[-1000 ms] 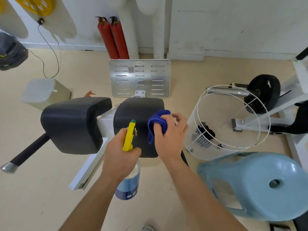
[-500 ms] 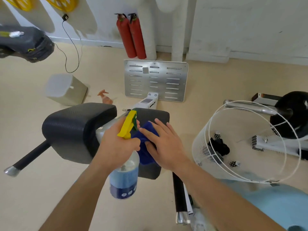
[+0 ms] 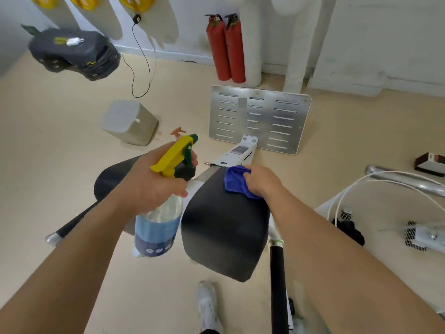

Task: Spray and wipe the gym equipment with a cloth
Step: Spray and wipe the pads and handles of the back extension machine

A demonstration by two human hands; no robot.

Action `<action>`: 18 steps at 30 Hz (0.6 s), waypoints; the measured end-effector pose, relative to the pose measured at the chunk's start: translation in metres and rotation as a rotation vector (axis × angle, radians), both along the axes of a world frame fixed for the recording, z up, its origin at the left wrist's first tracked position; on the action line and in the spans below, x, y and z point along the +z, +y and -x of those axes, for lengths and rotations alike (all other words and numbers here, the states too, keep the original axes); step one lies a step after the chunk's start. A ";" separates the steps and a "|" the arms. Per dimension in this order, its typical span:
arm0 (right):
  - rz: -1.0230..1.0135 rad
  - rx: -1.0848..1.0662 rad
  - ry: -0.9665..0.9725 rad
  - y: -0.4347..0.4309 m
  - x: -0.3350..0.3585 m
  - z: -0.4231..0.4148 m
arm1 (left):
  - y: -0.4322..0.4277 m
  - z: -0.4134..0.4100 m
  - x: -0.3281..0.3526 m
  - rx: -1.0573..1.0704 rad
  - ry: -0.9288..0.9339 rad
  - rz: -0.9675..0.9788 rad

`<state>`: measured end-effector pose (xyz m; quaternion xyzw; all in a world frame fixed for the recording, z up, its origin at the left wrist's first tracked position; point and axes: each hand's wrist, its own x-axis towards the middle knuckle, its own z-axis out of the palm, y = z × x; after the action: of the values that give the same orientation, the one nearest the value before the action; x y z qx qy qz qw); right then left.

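A black padded cushion [image 3: 224,235] of a white-framed gym machine sits in the middle of the view. My right hand [image 3: 261,180] presses a bunched blue cloth [image 3: 237,180] onto the cushion's far top edge. My left hand [image 3: 151,182] grips a spray bottle [image 3: 157,227] with a yellow and green trigger head, held upright just left of the cushion. A second black cushion [image 3: 113,175] lies behind my left hand, mostly hidden. A slotted metal footplate [image 3: 260,119] stands beyond, joined to the white frame.
Two red fire extinguishers [image 3: 226,47] stand at the wall. A beige box [image 3: 127,122] sits on the floor at left, a dark bag [image 3: 74,53] further back. A white wire basket [image 3: 385,213] is at right. A black handle bar [image 3: 278,285] and my white shoe [image 3: 208,307] are near.
My right hand slid the blue cloth from the cushion's middle up to its far edge. The left hand lifted the bottle further left, and the view shifted closer over the cushion.
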<state>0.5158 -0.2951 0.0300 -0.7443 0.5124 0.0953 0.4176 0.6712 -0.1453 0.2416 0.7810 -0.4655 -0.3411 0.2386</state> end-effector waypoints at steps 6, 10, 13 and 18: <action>-0.114 0.217 0.014 0.019 0.041 0.009 | -0.030 -0.034 0.027 -0.165 0.010 0.005; -0.058 0.295 0.022 0.062 0.076 0.013 | -0.069 -0.065 0.033 -0.345 0.023 -0.030; 0.008 0.234 0.011 0.087 0.097 0.005 | -0.105 -0.079 0.028 -0.564 -0.007 -0.082; 0.163 -0.040 0.132 0.129 0.108 -0.018 | -0.142 -0.083 -0.005 -1.065 -0.241 -0.140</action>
<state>0.5341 -0.1664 0.1381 -0.7576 0.5595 0.0937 0.3229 0.7537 -0.2868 0.2361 0.4850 -0.7966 -0.3530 -0.0744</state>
